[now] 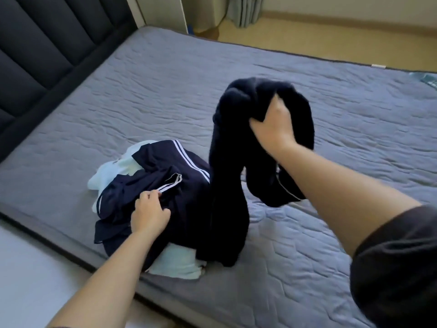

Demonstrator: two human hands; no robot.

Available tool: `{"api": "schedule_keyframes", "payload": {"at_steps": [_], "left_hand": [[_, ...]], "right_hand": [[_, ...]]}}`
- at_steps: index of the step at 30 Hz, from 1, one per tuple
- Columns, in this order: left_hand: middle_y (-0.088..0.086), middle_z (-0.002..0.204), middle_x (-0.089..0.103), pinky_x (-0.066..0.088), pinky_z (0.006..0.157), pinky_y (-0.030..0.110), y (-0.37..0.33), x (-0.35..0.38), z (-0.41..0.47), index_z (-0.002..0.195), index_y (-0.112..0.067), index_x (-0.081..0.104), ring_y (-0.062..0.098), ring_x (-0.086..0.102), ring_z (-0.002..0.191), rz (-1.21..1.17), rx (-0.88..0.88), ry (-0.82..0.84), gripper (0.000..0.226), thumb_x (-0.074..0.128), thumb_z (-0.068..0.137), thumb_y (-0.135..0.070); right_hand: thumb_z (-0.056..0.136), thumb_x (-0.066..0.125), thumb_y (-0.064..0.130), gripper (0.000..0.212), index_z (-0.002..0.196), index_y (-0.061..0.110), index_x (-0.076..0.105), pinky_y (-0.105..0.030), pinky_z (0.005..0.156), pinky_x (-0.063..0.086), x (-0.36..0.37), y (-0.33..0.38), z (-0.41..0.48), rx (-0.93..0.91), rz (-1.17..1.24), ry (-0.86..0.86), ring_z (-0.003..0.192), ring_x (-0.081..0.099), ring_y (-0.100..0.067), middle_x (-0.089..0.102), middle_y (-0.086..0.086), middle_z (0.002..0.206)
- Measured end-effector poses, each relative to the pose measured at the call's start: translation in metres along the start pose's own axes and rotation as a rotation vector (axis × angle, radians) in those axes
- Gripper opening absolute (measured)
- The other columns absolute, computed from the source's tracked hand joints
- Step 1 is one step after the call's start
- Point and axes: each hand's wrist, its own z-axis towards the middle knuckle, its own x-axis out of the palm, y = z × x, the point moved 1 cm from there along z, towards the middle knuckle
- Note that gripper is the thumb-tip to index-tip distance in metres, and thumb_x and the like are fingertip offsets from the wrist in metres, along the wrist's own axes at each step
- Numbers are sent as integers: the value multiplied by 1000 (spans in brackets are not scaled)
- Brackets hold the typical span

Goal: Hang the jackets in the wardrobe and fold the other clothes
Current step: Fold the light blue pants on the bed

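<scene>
the dark sleeve (397, 263) of the right arm fills the near corner, and beyond it the right hand (272, 129) has its fingers closed round a bunch of a dark garment (227, 185), holding it up above the bed (236, 74) so one long part hangs down to the heap and another dangles just off the cover. the left hand (149, 214) sits on the heap near the bed's front edge, fingers curled and seemingly pinching a fold of the striped navy garment (179, 166) beside a white-trimmed cuff. under that lies a pale green garment (177, 266), showing at the near and far sides of the pile. the step in hand looks like pulling one piece free to sort it. to do that well, i would keep the left hand pressing the pile down while the right lifts higher and away, so the hanging end slides out without dragging the rest off the edge, then shake it open over the bare part of the bed. whether the lifted piece is a jacket or something to fold cannot be told: it is bunched, nearly black and blurred. no wardrobe is in view. the count of garments in the heap is unclear, and the headboard (42, 43) and curtain (246, 10) are cut off by the frame.
</scene>
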Motion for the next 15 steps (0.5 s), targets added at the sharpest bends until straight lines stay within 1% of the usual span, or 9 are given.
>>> {"api": "schedule_keyframes", "payload": {"at_steps": [3,5,7,8,9,11,12,13,15], "left_hand": [[6,151,24,39,100,48,13,9,39,143,-20,31,29,24,137,105,60,11,70,64,81,-26],[4,158,5,32,107,53,23,20,58,149,-27,14,29,7,144,116,16,76,91,69,78,-38],[1,159,-8,26,107,60,34,35,74,149,-36,3,30,-3,146,90,-77,171,103,73,74,-47],[3,159,-4,26,106,62,39,42,79,148,-38,9,31,0,145,69,-119,209,99,74,73,-48],[7,156,11,31,105,60,44,51,85,142,-36,25,33,12,142,31,-142,221,84,73,74,-45],[14,124,50,45,91,48,52,56,92,110,-20,55,36,45,119,-74,-123,118,35,67,79,-31],[16,107,58,46,82,41,51,54,93,93,-14,56,37,53,106,-158,-109,34,17,63,81,-24],[16,99,63,44,77,36,51,50,92,87,-12,57,37,57,100,-264,-106,-31,9,61,83,-20],[17,97,66,39,75,30,37,39,89,94,-6,62,32,59,98,-511,-86,-51,12,60,84,-13]], "right_hand": [[84,57,10,50,131,17,43,-34,90,45,75,-38,-35,176,-10,255,111,56,-31,59,-11,120],[83,58,10,60,138,19,38,-35,97,43,118,-69,-60,296,-98,445,119,52,-29,53,-10,130],[79,64,16,73,144,21,30,-38,102,41,152,-88,-86,294,-174,581,125,46,-30,45,-10,137],[75,66,19,81,145,24,26,-40,103,40,169,-93,-99,249,-186,653,127,43,-30,41,-9,140],[73,69,21,88,147,28,21,-41,103,39,184,-95,-112,196,-190,735,131,39,-30,35,-7,145],[71,74,25,102,148,38,8,-40,107,37,210,-92,-138,137,-170,857,139,25,-26,16,-1,155],[70,77,28,109,148,43,2,-39,109,35,220,-91,-145,131,-138,869,143,16,-23,7,1,158],[68,80,32,115,147,46,-2,-40,111,32,229,-87,-151,145,-89,862,145,9,-20,-1,2,159],[59,85,40,123,147,44,-2,-39,115,25,245,-77,-156,171,41,832,146,3,-16,-5,-1,158]]}}
